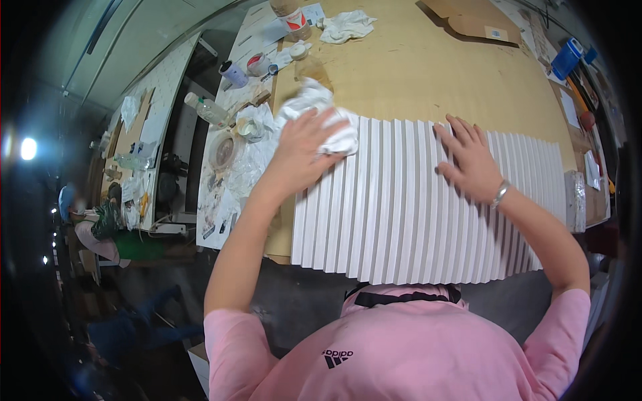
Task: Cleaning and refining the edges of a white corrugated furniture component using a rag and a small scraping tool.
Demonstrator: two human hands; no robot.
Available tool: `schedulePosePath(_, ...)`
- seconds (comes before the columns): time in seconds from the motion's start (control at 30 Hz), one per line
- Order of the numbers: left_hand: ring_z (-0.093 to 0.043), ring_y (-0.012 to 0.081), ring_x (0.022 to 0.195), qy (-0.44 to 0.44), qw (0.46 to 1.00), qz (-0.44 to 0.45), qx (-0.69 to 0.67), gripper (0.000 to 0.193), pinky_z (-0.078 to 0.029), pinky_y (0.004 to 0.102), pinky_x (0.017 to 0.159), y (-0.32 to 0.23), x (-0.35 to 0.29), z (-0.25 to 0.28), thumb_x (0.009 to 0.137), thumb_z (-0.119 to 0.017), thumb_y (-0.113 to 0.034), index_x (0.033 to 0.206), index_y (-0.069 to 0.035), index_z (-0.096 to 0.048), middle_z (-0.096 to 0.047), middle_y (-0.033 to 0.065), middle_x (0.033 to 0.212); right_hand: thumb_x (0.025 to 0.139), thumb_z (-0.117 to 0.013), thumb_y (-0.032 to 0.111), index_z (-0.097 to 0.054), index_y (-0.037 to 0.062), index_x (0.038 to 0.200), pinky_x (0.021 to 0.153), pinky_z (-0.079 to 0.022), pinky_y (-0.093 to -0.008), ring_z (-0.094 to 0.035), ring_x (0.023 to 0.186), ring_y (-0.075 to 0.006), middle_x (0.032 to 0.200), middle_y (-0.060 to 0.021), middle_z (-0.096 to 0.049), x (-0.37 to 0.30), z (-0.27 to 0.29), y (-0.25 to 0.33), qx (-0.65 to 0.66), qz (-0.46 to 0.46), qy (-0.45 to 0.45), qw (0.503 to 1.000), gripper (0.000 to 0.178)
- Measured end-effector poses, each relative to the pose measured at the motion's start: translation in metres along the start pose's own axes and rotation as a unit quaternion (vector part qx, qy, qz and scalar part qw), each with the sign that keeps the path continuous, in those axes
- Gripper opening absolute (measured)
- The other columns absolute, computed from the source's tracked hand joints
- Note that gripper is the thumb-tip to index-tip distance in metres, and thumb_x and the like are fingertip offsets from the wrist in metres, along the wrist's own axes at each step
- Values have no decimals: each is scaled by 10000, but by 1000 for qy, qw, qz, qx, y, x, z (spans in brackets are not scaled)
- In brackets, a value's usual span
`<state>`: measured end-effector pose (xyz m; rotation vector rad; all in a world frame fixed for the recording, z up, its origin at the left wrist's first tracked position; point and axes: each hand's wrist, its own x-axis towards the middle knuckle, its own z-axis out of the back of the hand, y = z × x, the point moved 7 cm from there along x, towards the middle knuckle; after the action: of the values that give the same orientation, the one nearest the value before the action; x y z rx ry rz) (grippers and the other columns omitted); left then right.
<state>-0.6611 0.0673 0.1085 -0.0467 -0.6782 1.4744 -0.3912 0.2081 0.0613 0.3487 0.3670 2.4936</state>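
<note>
A white ridged panel (401,207) with narrow parallel slats lies on the tan worktable (401,80) and reaches its near edge. At the panel's far left corner, my left hand (309,146) grips a crumpled white cloth (342,137) and presses it on the ridges. Part of the cloth bunches up beyond the fingers, slightly blurred. Farther right, my right hand (470,160) rests palm down on the panel with its fingers spread, holding nothing. A silver bracelet (500,193) circles that wrist.
Left of the panel stand a clear bottle (212,112), a purple container (233,73), a small open jar (250,128) and a round tub (222,150). Brown cardboard (471,20) lies at the far right; a wrapped block (574,200) sits beside the panel. Another person (97,237) is at far left.
</note>
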Motion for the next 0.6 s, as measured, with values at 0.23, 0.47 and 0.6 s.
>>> schedulePosePath(0.23,-686,312,919,86,978,190,28,316,-522,381,833,96,73,-23,857,-686,-256,1137,-111,-700,-733,119,986,842,-653,372,-516,130,1388,1137,-292,-487,-360,1343,-408,1441,-242,-421,0,-2,16,-28,23,-17,999,613)
schedulePosePath(0.47,-638,358,1051,55,996,-69,-14,464,-494,411,932,4,37,-11,819,-678,-161,1274,-92,-617,-665,140,1186,831,-641,385,-552,122,1350,1121,-312,-483,-391,1316,-398,1410,-239,-454,-3,-5,6,-33,15,-30,999,589)
schedulePosePath(0.6,-564,369,1164,58,998,-1,21,460,-438,434,1004,30,41,-37,771,-622,-94,1231,-101,-634,-628,147,1250,851,-629,392,-544,142,1375,1140,-303,-465,-380,1343,-382,1435,-223,-450,1,-6,10,-56,20,-44,997,586)
